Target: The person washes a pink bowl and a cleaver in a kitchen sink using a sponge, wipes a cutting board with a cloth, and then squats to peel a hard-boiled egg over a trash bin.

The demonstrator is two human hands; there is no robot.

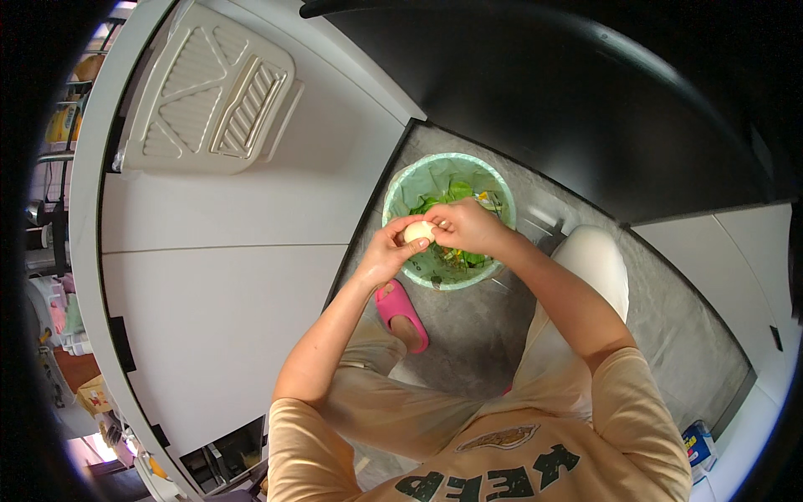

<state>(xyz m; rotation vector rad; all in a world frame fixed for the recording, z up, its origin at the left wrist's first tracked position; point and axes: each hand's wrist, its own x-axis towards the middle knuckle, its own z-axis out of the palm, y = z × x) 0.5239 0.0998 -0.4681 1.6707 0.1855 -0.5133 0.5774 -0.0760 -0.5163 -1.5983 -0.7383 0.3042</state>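
Observation:
A smooth, pale cream egg point(419, 232) is held between the fingertips and thumb of my left hand point(387, 250). My right hand point(467, 227) has its bent fingers against the egg's right side, thumb and fingertips pinched close to its surface. Whether a bit of shell or skin is between those fingers is too small to tell. Both hands are above a round waste bin point(509, 199) lined with a pale green bag. Inside it lie green leaves point(461, 190) and other scraps, partly hidden by my hands.
The bin stands on a grey floor point(461, 357) in a corner between white cabinet fronts point(226, 213) and a black panel point(564, 113). A beige ribbed plastic holder point(188, 100) hangs on the left cabinet. My foot in a pink slipper point(396, 304) is beside the bin. A blue package point(698, 444) sits lower right.

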